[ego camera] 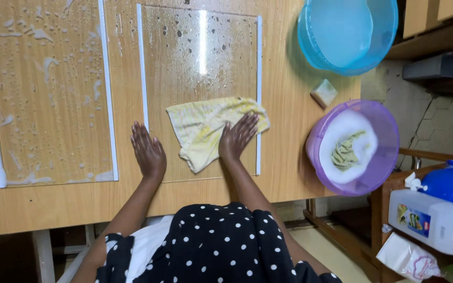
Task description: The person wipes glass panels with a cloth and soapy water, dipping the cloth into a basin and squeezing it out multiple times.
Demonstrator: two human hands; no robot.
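A clear glass pane (200,57) with white strips along both sides lies flat on the wooden table (284,173), speckled with droplets. A crumpled yellow cloth (200,128) lies on its lower half. My right hand (237,137) presses flat on the cloth's right part, fingers spread. My left hand (148,152) rests flat on the pane's lower left edge, holding nothing. A second pane (48,94), smeared with soapy foam, lies to the left.
A blue basin of water (347,34) stands at the table's far right. A small sponge (323,93) lies below it. A purple basin (352,147) holds foam and a green cloth. A white jug (433,220) and blue container sit on a low shelf at right.
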